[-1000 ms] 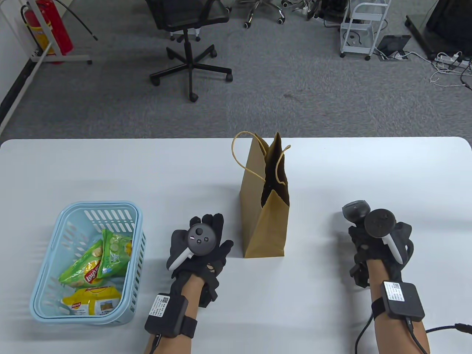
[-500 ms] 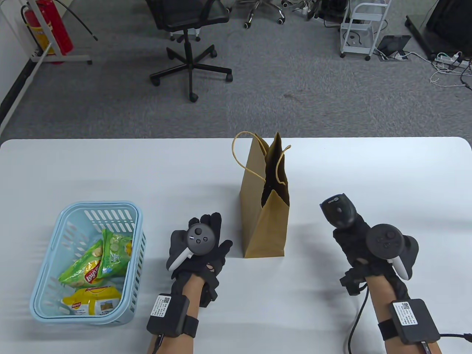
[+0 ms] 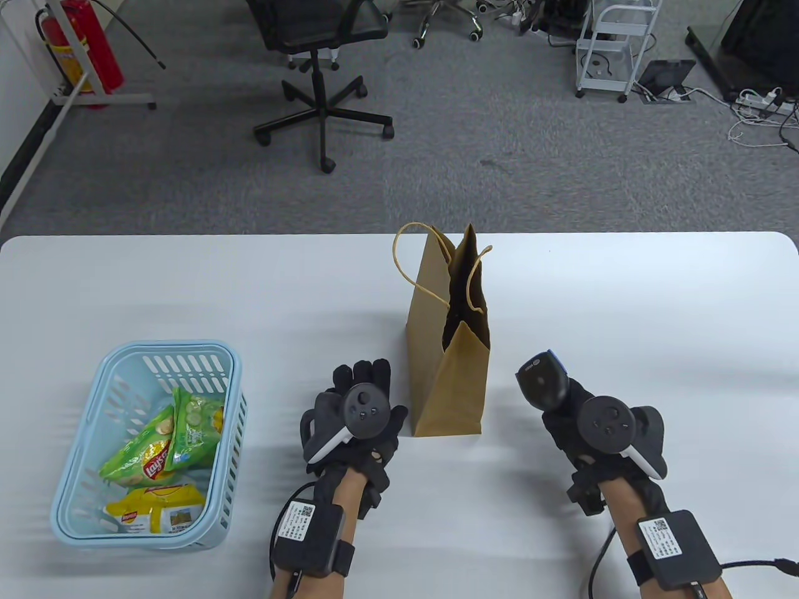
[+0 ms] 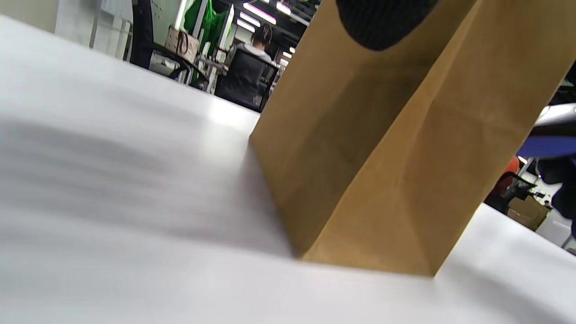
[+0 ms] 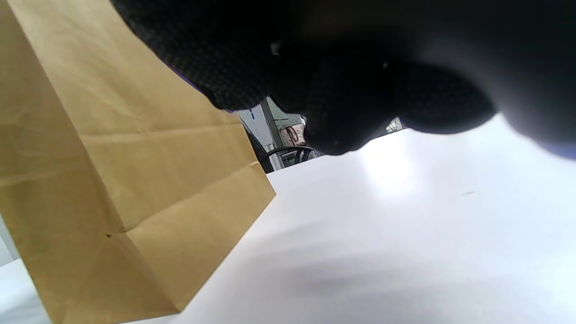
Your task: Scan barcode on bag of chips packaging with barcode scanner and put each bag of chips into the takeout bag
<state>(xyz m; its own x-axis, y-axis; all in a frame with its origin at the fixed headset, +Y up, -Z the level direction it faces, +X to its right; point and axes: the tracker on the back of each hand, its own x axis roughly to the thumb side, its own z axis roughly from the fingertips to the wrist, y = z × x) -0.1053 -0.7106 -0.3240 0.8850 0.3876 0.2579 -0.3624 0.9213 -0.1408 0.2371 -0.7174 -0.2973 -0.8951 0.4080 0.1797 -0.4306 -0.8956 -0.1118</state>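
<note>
So right now the right hand [image 3: 602, 437] has its grip wrapped around the barcode scanner [image 3: 543, 380], head aimed up and left toward the takeout bag [image 3: 446, 368], which stands upright mid-counter with its mouth open. The left hand [image 3: 356, 418] sits just beside the bag's near-left corner, fingers relaxed and flat-ish, holding nothing.

The thing that matters: all the chips are off to the left of that empty hand, in the blue basket [image 3: 218, 362] near the counter's front-left corner. Two green bags of chips [image 3: 165, 440] lie on a diagonal on top, with a yellow bag [image 3: 156, 508] under them toward the front edge. The left hand is clearly the closer one, so I'd guess it does the fetching while the scanner waits.

Can't see any barcode from here. The bag's inside is just dark, and the right wrist view is mostly glove.
</note>
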